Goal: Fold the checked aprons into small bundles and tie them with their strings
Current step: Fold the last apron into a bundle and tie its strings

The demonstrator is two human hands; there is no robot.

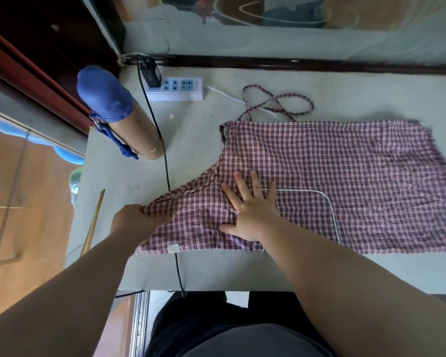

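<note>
A red-and-white checked apron (345, 171) lies spread over the pale table (204, 271), its left part folded into a point. Its checked strings (278, 101) lie looped on the table just beyond its far edge. My left hand (131, 220) grips the apron's left tip, fingers curled into the cloth. My right hand (250, 207) presses flat on the apron near its middle left, fingers spread. A white cable (327, 202) runs in a curve over the apron beside my right hand.
A tan bottle with a blue cap and strap (113, 114) stands at the table's left. A white power strip (175, 88) with a black plug lies at the back. A black cable (165, 161) crosses the table and passes under the apron. A wooden stick (93, 222) lies on the left edge.
</note>
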